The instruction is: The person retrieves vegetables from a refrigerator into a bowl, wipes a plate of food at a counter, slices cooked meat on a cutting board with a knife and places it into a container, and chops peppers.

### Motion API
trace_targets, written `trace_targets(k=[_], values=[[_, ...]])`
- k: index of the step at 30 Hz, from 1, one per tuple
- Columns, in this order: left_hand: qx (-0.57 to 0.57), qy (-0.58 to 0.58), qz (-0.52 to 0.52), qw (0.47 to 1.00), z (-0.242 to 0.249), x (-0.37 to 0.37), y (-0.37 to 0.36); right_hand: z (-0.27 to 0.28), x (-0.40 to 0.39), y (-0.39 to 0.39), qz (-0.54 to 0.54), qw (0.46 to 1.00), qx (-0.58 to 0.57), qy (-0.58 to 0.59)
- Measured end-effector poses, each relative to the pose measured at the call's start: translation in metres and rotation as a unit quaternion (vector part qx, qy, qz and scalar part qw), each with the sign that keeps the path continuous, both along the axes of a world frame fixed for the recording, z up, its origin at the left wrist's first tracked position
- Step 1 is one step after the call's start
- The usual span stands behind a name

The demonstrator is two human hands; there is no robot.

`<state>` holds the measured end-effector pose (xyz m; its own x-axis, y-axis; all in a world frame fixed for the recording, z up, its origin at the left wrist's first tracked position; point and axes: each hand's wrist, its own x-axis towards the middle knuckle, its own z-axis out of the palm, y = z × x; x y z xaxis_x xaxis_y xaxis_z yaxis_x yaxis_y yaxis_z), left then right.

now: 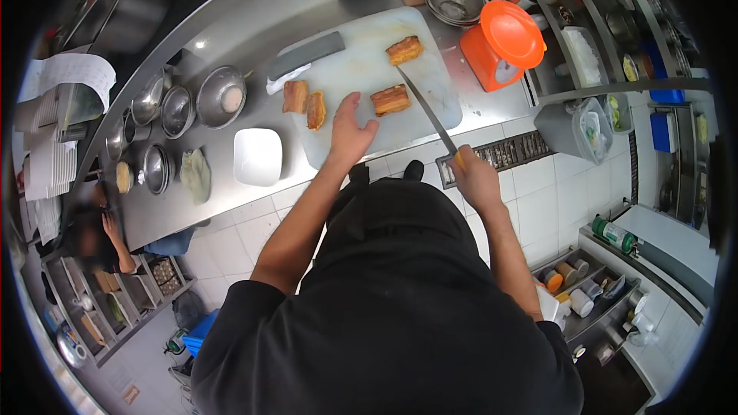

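My right hand (475, 178) is wrapped round the yellowish handle of a long knife (432, 114). The blade points up and left over the white cutting board (430, 31), its tip close to a browned slab of meat (404, 50). My left hand (353, 134) hovers over the board's near part with thumb and fingers apart, holding nothing. Just right of its fingers lies a second slab of layered, browned meat (390, 101). On its left, two more pieces, an upright-looking one (295, 97) and a narrower one (316, 111), lie side by side.
A grey sharpening stone (307, 55) rests on a white cloth at the board's upper left. An orange scale (500, 46) stands right of the board. Metal bowls (221, 98) and a white square dish (257, 157) sit leftward. Another person's arm (117, 244) shows at far left.
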<state>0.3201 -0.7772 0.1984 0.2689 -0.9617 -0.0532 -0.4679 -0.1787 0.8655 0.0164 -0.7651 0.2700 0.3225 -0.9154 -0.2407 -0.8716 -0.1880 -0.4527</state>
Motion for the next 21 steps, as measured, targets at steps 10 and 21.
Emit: trace_targets(k=[10,21], values=[[-0.012,-0.22,-0.134,0.966,0.029,-0.006,-0.027,0.018,0.024,0.0,-0.01,1.0,0.0,-0.01],[0.054,-0.26,-0.154,0.952,0.06,0.013,-0.004,0.024,-0.009,0.007,-0.058,0.998,0.011,0.008]])
